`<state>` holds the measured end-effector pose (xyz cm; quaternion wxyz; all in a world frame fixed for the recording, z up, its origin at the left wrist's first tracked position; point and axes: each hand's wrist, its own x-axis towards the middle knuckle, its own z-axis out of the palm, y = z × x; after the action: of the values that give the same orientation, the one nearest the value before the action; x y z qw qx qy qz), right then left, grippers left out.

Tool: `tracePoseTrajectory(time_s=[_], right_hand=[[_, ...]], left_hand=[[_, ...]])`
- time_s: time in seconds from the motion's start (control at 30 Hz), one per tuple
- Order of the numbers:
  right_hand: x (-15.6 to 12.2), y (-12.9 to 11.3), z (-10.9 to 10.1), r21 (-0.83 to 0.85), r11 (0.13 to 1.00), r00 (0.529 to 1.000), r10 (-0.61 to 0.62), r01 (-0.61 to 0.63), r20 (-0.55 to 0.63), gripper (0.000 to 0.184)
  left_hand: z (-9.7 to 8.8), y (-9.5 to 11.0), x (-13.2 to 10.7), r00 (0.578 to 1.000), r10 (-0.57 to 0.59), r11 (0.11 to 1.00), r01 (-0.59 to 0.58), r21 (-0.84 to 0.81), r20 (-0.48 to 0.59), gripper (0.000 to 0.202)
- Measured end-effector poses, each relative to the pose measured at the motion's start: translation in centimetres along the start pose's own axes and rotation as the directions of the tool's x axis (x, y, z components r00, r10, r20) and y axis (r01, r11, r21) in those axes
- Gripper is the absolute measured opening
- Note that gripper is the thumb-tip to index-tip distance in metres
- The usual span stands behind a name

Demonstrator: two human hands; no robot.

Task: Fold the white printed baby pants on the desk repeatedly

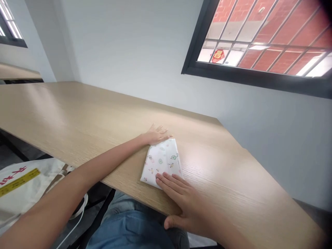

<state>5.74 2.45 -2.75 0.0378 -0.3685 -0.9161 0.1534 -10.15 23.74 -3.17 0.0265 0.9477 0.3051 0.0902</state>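
"Where is the folded cloth (162, 159)?"

"At six o'clock in the view, flat on a pale wooden table (90, 114), close to its near edge. The cloth is white, printed with small coloured drawings, and narrower at its far end."

"And the person's left hand (156, 134)?"

"The arm enters from eight o'clock. The hand lies palm down, fingers fanned wide, along the cloth's far edge and slightly overlapping it. From that hand, the cloth spreads between five and six o'clock."

"The right hand (180, 197)?"

"Its arm enters from five o'clock. The hand rests flat on the cloth's near right corner, four fingers straight and close together, thumb out to the side. From there, most of the cloth lies toward eleven o'clock, so it sits between the two hands, touched by both."

"What surrounds them?"

"A pale wall (129, 52) at twelve, a barred window (261, 39) at two, a white bag (15, 205) with a yellow strip (19, 182) between eight and nine, and blue clothing (132, 228) at seven."
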Motion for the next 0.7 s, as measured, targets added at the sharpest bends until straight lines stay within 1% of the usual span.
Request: tracePoseTrajectory(time_s=[0.03,0.07,0.13,0.2,0.23,0.3,0.33,0.4,0.43,0.5,0.53,0.6,0.63,0.67,0.7], right_hand=[[-0.1,0.0,-0.2,0.021,1.000,1.000,-0.003,0.003,0.020,0.089],[0.0,0.1,-0.6,0.043,0.999,0.999,-0.002,0.001,0.038,0.083],[0.2,0.4,-1.8,0.086,0.996,0.999,0.008,-0.011,0.034,0.060],[0.7,1.2,-3.1,0.112,0.994,0.998,0.027,-0.020,-0.063,0.040],[1.0,1.8,-3.7,0.122,0.992,0.991,0.037,-0.021,-0.131,0.035],[1.7,3.3,-4.4,0.143,0.989,0.969,0.062,-0.028,-0.240,0.032],[2.0,4.1,-4.6,0.158,0.987,0.961,0.082,-0.041,-0.265,0.033],[2.4,5.5,-4.7,0.194,0.978,0.963,0.121,-0.074,-0.240,0.037],[2.4,5.9,-4.6,0.201,0.976,0.972,0.124,-0.083,-0.199,0.040],[2.1,6.1,-4.2,0.178,0.979,0.989,0.112,-0.095,-0.092,0.048],[1.7,5.9,-4.0,0.154,0.983,0.993,0.110,-0.103,-0.035,0.054],[0.6,4.9,-3.2,0.111,0.986,0.991,0.123,-0.128,0.050,0.075],[-0.1,4.2,-2.7,0.101,0.985,0.989,0.133,-0.139,0.070,0.086],[-0.8,3.5,-2.1,0.099,0.985,0.989,0.135,-0.141,0.067,0.096],[-1.6,2.9,-1.4,0.099,0.986,0.991,0.129,-0.132,0.041,0.100]], left_hand=[[-0.1,0.0,-0.4,1.000,-0.018,1.000,0.018,0.002,-0.013,0.044],[-0.3,0.1,-1.0,0.999,-0.036,0.999,0.036,0.003,-0.028,0.044],[-0.8,0.6,-2.5,0.996,-0.069,0.998,0.068,-0.004,-0.057,0.046],[-1.5,1.3,-4.3,0.994,-0.086,0.996,0.085,-0.021,-0.072,0.048],[-1.8,1.8,-5.3,0.994,-0.084,0.996,0.082,-0.030,-0.071,0.048],[-2.3,2.8,-7.2,0.998,-0.046,0.998,0.044,-0.051,-0.041,0.047],[-2.5,3.3,-8.2,1.000,-0.009,0.997,0.008,-0.077,-0.010,0.047],[-2.7,4.1,-9.9,0.995,0.076,0.984,-0.063,-0.165,0.070,0.046],[-2.6,4.4,-10.7,0.988,0.108,0.973,-0.083,-0.215,0.109,0.048],[-2.4,4.8,-12.2,0.979,0.129,0.953,-0.078,-0.292,0.160,0.052],[-2.2,5.1,-12.9,0.977,0.125,0.950,-0.068,-0.305,0.173,0.058],[-1.7,5.7,-14.4,0.976,0.134,0.949,-0.075,-0.307,0.174,0.081],[-1.5,6.2,-15.2,0.975,0.148,0.949,-0.094,-0.302,0.163,0.093],[-1.3,6.7,-15.9,0.976,0.164,0.948,-0.115,-0.296,0.145,0.100],[-1.2,7.2,-16.7,0.977,0.176,0.948,-0.133,-0.290,0.124,0.100]])
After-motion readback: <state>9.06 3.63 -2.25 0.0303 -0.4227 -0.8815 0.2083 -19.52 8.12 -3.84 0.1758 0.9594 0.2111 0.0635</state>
